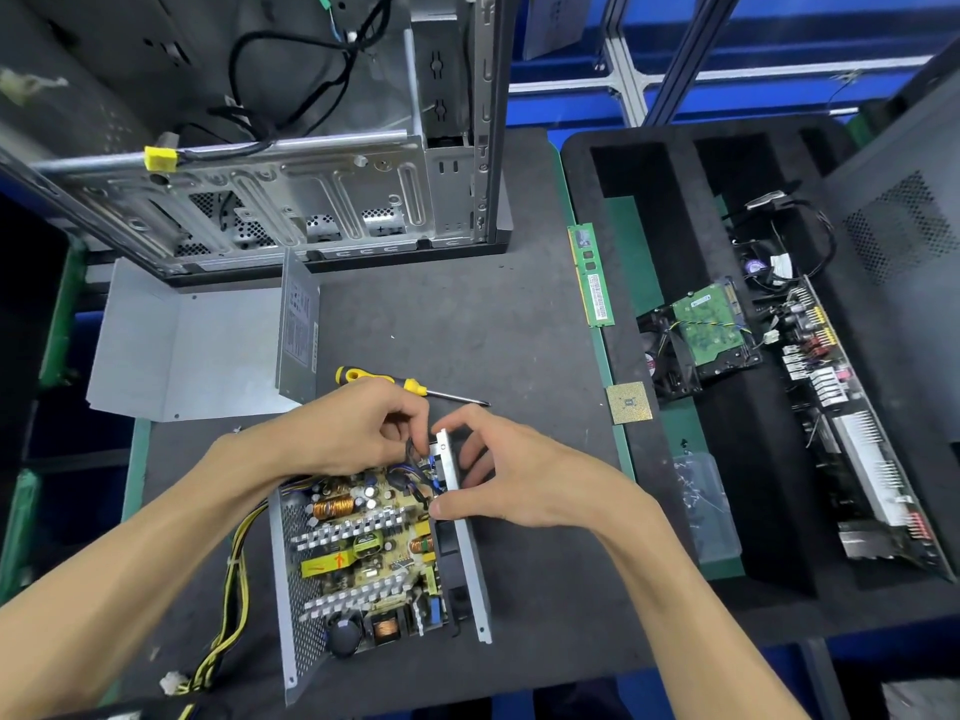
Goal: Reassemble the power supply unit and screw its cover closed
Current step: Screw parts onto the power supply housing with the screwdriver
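Note:
The open power supply unit (363,558) lies on the dark mat with its circuit board, coils and heat sinks exposed. Its grey cover (197,350) lies apart at the upper left, bent in an L shape. My left hand (358,433) pinches dark wires at the unit's far corner. My right hand (498,470) grips the top end of the unit's right side wall (470,558), thumb inside and fingers outside. A yellow-and-black screwdriver (395,383) lies just beyond my hands.
An empty computer case (291,148) stands at the back left. A RAM stick (592,275) and a CPU (629,402) lie at the mat's right edge. A black foam tray (691,511) on the right holds a hard drive, a motherboard and a bag of screws (704,504). Yellow cables (228,605) trail left.

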Demonstrator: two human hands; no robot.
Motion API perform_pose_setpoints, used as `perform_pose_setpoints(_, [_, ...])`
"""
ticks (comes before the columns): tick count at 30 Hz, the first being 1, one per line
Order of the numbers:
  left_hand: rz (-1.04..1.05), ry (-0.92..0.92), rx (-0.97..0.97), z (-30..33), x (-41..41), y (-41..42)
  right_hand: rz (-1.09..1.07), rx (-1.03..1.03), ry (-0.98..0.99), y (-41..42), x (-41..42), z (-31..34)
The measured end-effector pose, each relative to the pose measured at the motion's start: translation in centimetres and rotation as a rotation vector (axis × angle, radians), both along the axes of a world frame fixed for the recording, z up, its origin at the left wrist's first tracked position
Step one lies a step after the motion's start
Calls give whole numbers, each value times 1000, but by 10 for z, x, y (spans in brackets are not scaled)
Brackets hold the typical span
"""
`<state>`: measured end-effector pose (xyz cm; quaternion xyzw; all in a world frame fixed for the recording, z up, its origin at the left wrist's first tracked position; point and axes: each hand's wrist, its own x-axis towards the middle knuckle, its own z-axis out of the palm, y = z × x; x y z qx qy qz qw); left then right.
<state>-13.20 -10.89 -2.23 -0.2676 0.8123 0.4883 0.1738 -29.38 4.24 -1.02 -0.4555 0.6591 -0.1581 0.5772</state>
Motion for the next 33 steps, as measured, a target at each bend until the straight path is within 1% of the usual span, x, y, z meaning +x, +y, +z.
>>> perform_pose_setpoints(7, [-37, 59, -50, -2, 6, 0, -4, -3, 4, 0, 0, 0])
perform_pose_setpoints(12, [-13, 104, -56, -2, 8, 2, -6, 3, 1, 0, 0, 1])
perform_pose_setpoints(18, [-33, 91, -56, -1, 7, 1, -21, -4, 0, 1, 1, 1])
perform_pose_setpoints(22, [-64, 73, -102, 0, 5, 2, -28, -9, -5, 2, 2, 0])
perform_pose_setpoints(28, [-109, -59, -108, 8, -8, 1, -31, -6, -6, 3, 1, 0])
perform_pose_setpoints(33, [-202, -268, -235, 13, -22, -3, -35, -11, -6, 4, 3, 1])
